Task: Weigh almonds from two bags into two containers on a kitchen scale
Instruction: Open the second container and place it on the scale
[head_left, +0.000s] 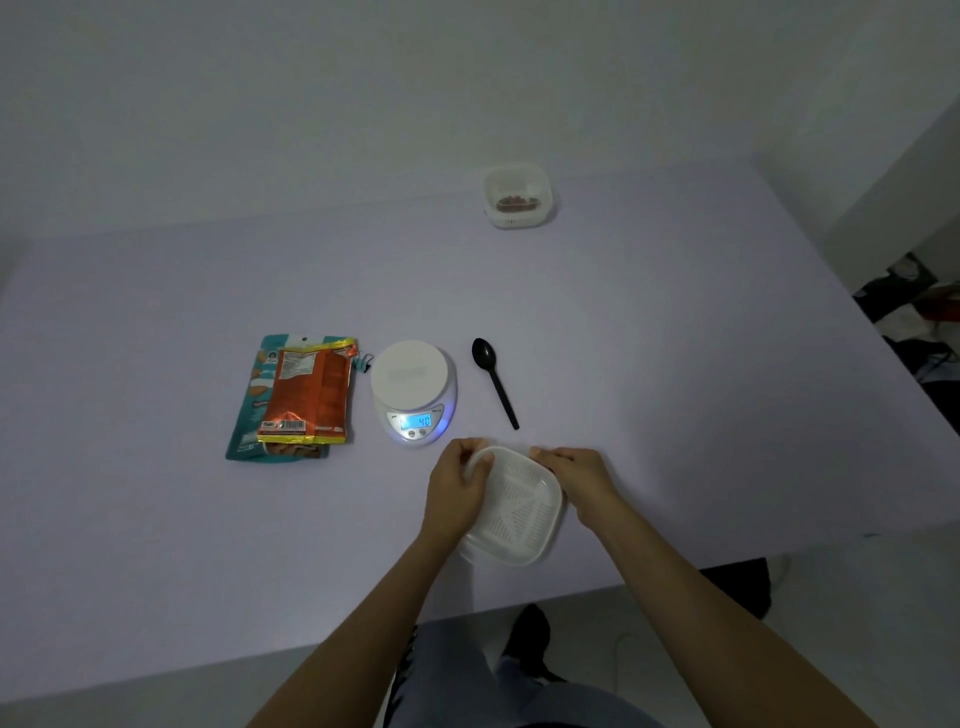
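So both hands, left hand (460, 486) and right hand (579, 475), are closed around the empty white container (519, 512) near the table edge. Best to set it centred on the scale (410, 382) just beyond. Bags (301, 395) lie left; far container (517, 195) already holds almonds.

1. Both forearms are bare from the bottom edge of the view up to the wrists; no sleeve shows on either.
2. The left hand (457, 491) and the right hand (582, 475) are bare, with no glove, ring, watch or band to be seen.
3. The legs wear blue-grey denim trousers (524, 696), low in the view.
4. A dark shoe (530, 642) with a pointed toe shows on the pale floor (675, 649).
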